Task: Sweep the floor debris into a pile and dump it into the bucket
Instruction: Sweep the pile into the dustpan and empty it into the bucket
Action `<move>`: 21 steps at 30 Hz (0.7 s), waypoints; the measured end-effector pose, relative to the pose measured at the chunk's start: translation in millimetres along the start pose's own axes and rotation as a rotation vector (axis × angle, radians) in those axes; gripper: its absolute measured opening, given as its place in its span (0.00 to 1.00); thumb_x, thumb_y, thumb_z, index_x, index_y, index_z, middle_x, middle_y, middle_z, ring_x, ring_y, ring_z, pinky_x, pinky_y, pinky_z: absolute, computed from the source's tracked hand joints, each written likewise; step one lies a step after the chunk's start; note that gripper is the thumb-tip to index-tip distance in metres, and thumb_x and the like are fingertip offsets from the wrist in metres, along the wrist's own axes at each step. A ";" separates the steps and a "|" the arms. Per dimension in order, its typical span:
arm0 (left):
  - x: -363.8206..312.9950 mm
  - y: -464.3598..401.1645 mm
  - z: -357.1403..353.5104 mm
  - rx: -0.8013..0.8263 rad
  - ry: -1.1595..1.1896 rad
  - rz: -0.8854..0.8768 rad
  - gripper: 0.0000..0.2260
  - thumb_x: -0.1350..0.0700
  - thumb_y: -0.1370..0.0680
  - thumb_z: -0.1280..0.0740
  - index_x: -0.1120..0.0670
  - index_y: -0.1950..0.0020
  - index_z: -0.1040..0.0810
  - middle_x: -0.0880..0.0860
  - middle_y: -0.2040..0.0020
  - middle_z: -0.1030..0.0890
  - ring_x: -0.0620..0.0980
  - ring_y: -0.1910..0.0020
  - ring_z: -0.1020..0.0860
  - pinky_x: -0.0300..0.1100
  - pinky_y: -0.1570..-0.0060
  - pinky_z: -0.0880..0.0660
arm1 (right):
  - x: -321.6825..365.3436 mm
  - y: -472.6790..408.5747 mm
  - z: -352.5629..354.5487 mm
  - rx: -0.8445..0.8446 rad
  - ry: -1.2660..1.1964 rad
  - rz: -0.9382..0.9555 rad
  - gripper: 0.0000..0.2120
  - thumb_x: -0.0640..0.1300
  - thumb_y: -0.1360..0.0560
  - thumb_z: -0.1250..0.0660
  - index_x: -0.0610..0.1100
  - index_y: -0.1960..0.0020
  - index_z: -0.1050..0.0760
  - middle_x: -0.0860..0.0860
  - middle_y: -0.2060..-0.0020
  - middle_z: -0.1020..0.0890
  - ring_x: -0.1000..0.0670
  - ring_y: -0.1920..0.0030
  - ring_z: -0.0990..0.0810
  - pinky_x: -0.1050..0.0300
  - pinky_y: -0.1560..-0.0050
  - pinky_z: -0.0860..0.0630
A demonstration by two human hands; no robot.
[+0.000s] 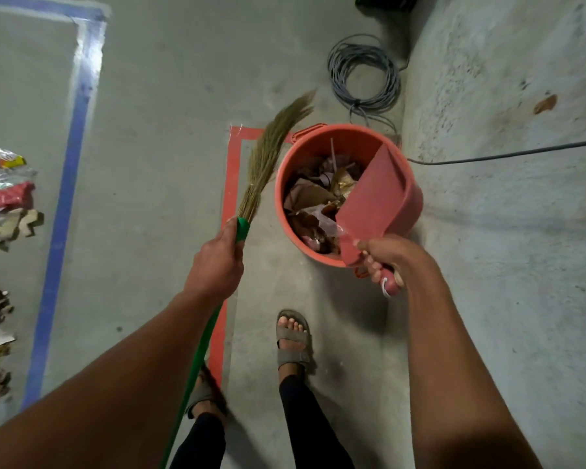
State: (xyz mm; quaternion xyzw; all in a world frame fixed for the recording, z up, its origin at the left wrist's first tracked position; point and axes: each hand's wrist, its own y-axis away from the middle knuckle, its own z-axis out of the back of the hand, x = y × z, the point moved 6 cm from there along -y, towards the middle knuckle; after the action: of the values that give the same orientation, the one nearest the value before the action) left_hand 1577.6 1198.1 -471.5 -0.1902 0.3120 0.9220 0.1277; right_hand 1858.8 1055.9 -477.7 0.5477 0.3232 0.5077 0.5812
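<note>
The right hand (384, 257) has its grip curled round the dustpan (369, 201) handle, tipping it inside the bucket (415, 198), which is nearly full; scraps may spill over the rim. The left hand (217, 262) clasps the broom (268, 154). More debris (4, 204) lies along the floor's left edge.

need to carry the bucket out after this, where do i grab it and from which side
Probably by the far rim tab on the bucket, reaching over from the broom side. It juts out from the rim, so fingers can hook under it. The near rim is blocked by the dustpan, held tilted over the debris by the right hand. No bail handle shows.
</note>
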 end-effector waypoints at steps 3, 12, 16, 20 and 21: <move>5.6 12.7 16.7 -0.001 -0.001 -0.009 0.23 0.53 0.13 0.44 0.49 0.17 0.41 0.60 0.29 0.24 0.62 0.39 0.22 0.56 0.43 0.26 | 3.4 34.4 -3.0 -0.035 0.035 0.066 0.13 0.42 0.16 0.36 0.44 0.60 0.29 0.52 0.77 0.32 0.55 0.79 0.37 0.63 0.80 0.38; 62.1 10.0 10.8 0.019 -0.057 -0.031 0.22 0.51 0.12 0.47 0.48 0.17 0.43 0.58 0.29 0.24 0.61 0.40 0.22 0.56 0.42 0.24 | 31.9 -41.6 -69.0 -0.113 0.382 0.008 0.15 0.33 0.19 0.42 0.40 0.64 0.29 0.44 0.71 0.29 0.49 0.76 0.34 0.62 0.78 0.38; 82.3 13.3 -4.1 0.037 -0.053 -0.025 0.22 0.50 0.12 0.47 0.48 0.17 0.42 0.58 0.30 0.23 0.60 0.41 0.22 0.54 0.44 0.25 | 34.1 -62.7 -76.5 -0.097 0.325 0.065 0.13 0.32 0.19 0.40 0.42 0.61 0.29 0.46 0.68 0.29 0.49 0.79 0.29 0.61 0.79 0.34; 87.7 25.1 -6.1 0.067 -0.028 -0.033 0.22 0.50 0.13 0.46 0.48 0.18 0.42 0.58 0.30 0.23 0.60 0.41 0.22 0.54 0.44 0.24 | 23.8 -44.8 -76.5 -0.097 0.221 0.024 0.17 0.33 0.18 0.44 0.43 0.65 0.34 0.47 0.72 0.35 0.52 0.75 0.40 0.66 0.81 0.42; 87.4 27.9 -3.7 0.073 -0.022 -0.033 0.22 0.50 0.13 0.46 0.48 0.18 0.42 0.58 0.29 0.23 0.60 0.41 0.22 0.55 0.44 0.24 | 20.9 -37.3 -72.9 -0.101 0.131 0.039 0.17 0.34 0.18 0.44 0.43 0.65 0.34 0.48 0.72 0.36 0.53 0.77 0.40 0.66 0.82 0.42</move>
State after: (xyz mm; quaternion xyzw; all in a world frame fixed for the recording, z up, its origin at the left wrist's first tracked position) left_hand 1490.5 1184.4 -497.1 -0.1804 0.3406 0.9099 0.1533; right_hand 1805.4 1102.4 -523.8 0.4893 0.3238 0.5695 0.5757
